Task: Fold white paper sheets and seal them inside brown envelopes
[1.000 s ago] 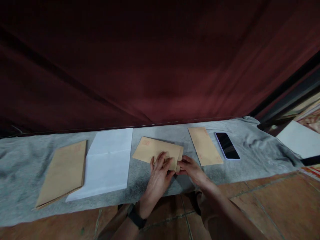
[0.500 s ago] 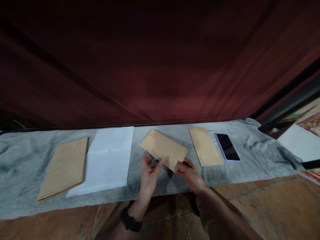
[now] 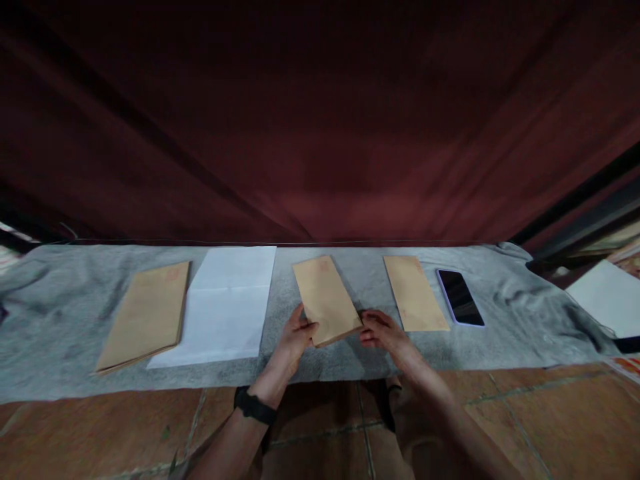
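Note:
A brown paper envelope (image 3: 327,297) with a faint red stamp mark near its far end is tilted slightly above the grey cloth. My left hand (image 3: 296,339) grips its near left edge, thumb on top and fingers underneath. At the near right corner, the fingers of my right hand (image 3: 385,333) are curled against the envelope; some fingertips are hidden. To the right lies another brown envelope (image 3: 417,297), flat on the cloth. Left of my hands is a white sheet of paper (image 3: 233,313) with a crease across it, partly under a stack of brown envelopes (image 3: 147,313).
A dark-screened phone in a lilac case (image 3: 461,298) lies right of the flat envelope. Grey cloth (image 3: 520,313) covers the long narrow surface, with a dark red curtain (image 3: 320,153) behind. A white board (image 3: 607,297) stands at far right; tiled floor (image 3: 550,420) lies below.
The envelope in my hands has turned from lying slantwise to pointing more away from me. My left thumb now presses on its near left corner. The view has shifted slightly.

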### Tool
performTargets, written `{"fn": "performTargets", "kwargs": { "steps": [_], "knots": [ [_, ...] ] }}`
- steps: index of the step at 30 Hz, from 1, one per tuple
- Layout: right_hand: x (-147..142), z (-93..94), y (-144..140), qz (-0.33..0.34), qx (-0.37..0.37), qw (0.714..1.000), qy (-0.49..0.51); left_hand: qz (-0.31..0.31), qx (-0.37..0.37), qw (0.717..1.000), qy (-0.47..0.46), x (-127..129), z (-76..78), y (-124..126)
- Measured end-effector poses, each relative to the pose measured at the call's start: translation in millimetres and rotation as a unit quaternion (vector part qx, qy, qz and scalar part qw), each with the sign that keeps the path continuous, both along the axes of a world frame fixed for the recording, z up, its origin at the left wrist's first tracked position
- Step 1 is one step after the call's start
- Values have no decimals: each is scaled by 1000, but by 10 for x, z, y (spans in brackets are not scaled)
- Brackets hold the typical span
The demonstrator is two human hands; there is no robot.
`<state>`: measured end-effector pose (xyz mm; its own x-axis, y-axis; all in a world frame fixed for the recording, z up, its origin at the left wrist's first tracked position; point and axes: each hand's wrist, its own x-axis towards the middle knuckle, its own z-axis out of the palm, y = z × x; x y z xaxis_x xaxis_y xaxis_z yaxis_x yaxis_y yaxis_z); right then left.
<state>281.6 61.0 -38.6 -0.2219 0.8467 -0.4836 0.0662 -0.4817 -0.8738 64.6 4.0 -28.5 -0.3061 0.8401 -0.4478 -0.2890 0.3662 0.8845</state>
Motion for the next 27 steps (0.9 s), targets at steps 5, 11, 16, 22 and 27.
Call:
{"fn": "performTargets", "kwargs": {
  "steps": [5, 11, 16, 22, 27],
  "knots": [
    [10, -157, -52, 60, 227, 965, -120, -10, 26, 991, 128, -8, -77, 76],
    [29, -184, -128, 185, 385, 878, -215, -70, 33, 926, 370, 14, -49, 43],
    [32, -149, -136, 214, 397, 862, -231, -89, 65, 851, 513, 74, -44, -75],
    [17, -90, -83, 222, 385, 863, -239, -149, 130, 830, 521, 43, -44, -116],
    [-19, -95, -48, 222, 405, 846, -266, -206, 117, 820, 520, 12, 16, -118]
  ]
}}
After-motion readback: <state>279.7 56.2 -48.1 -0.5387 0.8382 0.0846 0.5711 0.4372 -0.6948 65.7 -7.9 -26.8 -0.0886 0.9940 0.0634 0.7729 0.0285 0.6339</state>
